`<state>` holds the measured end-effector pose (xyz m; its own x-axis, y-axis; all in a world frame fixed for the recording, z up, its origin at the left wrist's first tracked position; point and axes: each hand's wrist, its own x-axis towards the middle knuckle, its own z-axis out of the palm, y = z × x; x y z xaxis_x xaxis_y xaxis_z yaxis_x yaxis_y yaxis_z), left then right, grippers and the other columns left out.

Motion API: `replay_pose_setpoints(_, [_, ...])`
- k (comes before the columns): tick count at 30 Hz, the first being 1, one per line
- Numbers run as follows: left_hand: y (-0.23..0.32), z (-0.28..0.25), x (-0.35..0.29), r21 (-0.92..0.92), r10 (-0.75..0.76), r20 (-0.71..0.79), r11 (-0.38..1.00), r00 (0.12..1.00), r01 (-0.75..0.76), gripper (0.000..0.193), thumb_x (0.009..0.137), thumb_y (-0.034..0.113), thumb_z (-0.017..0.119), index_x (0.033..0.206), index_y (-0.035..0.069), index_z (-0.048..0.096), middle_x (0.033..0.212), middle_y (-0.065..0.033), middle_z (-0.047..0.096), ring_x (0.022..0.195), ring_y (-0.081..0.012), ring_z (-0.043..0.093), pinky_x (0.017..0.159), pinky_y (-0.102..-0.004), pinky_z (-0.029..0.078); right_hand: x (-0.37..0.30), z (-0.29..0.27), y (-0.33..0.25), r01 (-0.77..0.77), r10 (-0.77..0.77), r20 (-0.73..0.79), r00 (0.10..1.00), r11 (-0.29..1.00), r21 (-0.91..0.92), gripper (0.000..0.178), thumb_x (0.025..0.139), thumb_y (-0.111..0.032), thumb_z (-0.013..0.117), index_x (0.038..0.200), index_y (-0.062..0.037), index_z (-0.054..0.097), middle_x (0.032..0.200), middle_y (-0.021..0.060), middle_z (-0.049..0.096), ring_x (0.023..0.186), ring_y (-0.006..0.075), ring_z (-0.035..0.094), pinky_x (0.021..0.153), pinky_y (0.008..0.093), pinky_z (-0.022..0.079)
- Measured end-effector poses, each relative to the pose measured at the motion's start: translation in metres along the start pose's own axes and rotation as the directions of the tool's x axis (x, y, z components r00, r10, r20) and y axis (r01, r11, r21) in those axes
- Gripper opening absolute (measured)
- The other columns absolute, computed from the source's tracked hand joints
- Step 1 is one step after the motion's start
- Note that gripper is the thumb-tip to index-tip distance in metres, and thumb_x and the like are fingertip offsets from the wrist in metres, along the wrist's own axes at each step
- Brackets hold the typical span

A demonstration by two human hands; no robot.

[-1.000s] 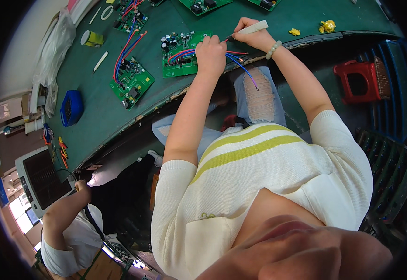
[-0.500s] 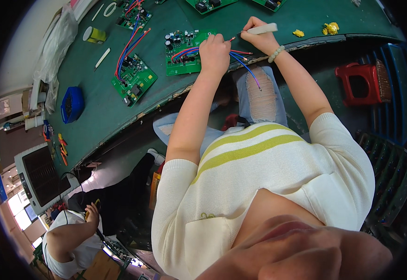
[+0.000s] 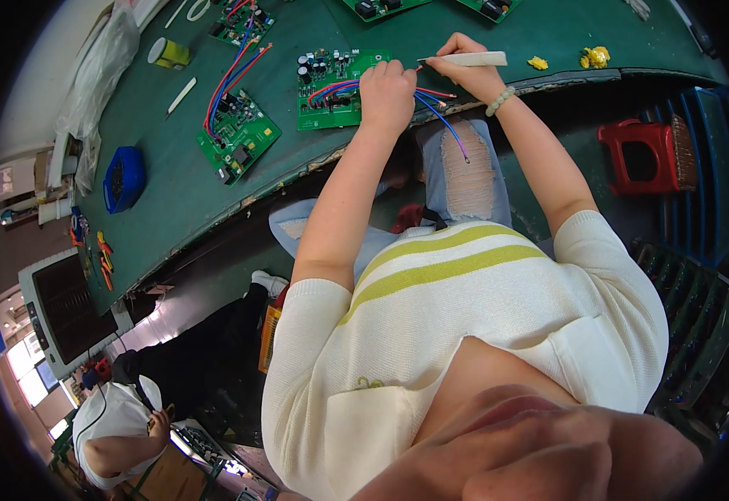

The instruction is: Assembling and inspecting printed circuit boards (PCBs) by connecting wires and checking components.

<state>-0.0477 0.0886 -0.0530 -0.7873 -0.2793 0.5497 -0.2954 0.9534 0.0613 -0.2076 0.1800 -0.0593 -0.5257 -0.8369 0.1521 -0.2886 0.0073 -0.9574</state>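
Observation:
My left hand (image 3: 388, 96) is closed over red and blue wires (image 3: 341, 89) at the right side of a green circuit board (image 3: 323, 117) on the green bench. The wire ends fan out past my fingers, and one blue-purple wire (image 3: 450, 127) hangs over the bench edge. My right hand (image 3: 470, 73) is closed around a flat white stick-like tool (image 3: 483, 58). Its thin dark tip sits close to my left fingertips. Whether the tip touches a wire end, I cannot tell.
Another wired board (image 3: 239, 142) lies to the left, with more boards along the back. Yellow lumps (image 3: 596, 57) sit at right. A jar (image 3: 168, 54), a blue container (image 3: 124, 179) and pliers (image 3: 105, 259) are leftward. A co-worker (image 3: 122, 426) is at lower left; a red stool (image 3: 640, 156) stands right.
The white tool has turned more level, and its tip is nearer my left fingertips. My left hand stays on the wires. The co-worker's hand has moved lower.

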Motion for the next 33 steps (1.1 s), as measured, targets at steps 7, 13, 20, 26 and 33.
replay_pose_setpoints(7, [0.004,0.0,0.0,0.054,-0.03,0.044,0.998,0.999,0.028,0.003,0.067,0.01,0.059,0.068,0.008,0.062,0.071,-0.0066,0.054,0.075,-0.0235,0.056,0.066,-0.0362,0.042,0.001,0.006,0.011,0.163,-0.181,-0.066,0.981,0.962,-0.218,0.023,0.075,-0.018,0.074,0.077,-0.0042,0.055,0.065,0.0013,0.06,0.058,0.0066,0.054,0.051,0.0235,0.043])
replay_pose_setpoints(13, [0.002,0.004,-0.001,0.077,-0.001,-0.035,0.997,0.999,0.004,0.005,0.066,0.01,0.059,0.069,0.007,0.062,0.074,-0.0073,0.057,0.083,-0.025,0.053,0.068,-0.0367,0.041,0.002,0.001,0.004,-0.014,0.013,0.01,1.0,0.998,0.069,0.024,0.076,-0.019,0.074,0.079,-0.0042,0.056,0.067,0.0015,0.061,0.06,0.0069,0.055,0.052,0.0227,0.043])
replay_pose_setpoints(20, [0.004,0.002,0.003,0.135,-0.075,0.078,0.989,0.994,0.064,0.011,0.064,0.009,0.064,0.075,0.008,0.065,0.077,-0.0072,0.059,0.086,-0.026,0.054,0.071,-0.0382,0.044,0.0,0.008,0.01,0.119,-0.131,-0.044,0.99,0.971,-0.207,0.022,0.075,-0.019,0.074,0.078,-0.0036,0.058,0.069,0.0033,0.062,0.063,0.0082,0.056,0.055,0.0245,0.044])
replay_pose_setpoints(26, [0.003,0.002,0.001,0.115,-0.087,0.103,0.991,0.991,0.075,0.011,0.064,0.009,0.063,0.075,0.008,0.066,0.079,-0.008,0.06,0.088,-0.027,0.054,0.072,-0.0391,0.045,0.0,0.001,0.003,0.013,-0.013,0.005,1.0,0.996,0.091,0.021,0.077,-0.016,0.074,0.078,-0.0041,0.056,0.068,-0.0003,0.06,0.061,0.0043,0.052,0.053,0.0213,0.041])
replay_pose_setpoints(33, [0.006,-0.001,0.002,0.042,-0.015,-0.034,0.999,0.999,0.016,0.004,0.066,0.009,0.059,0.067,0.007,0.062,0.074,-0.0068,0.056,0.083,-0.0252,0.052,0.068,-0.0369,0.041,0.006,0.006,0.023,0.157,-0.17,-0.112,0.979,0.981,-0.114,0.022,0.076,-0.016,0.074,0.078,-0.0041,0.055,0.066,-0.0002,0.059,0.058,0.0057,0.053,0.051,0.022,0.042])
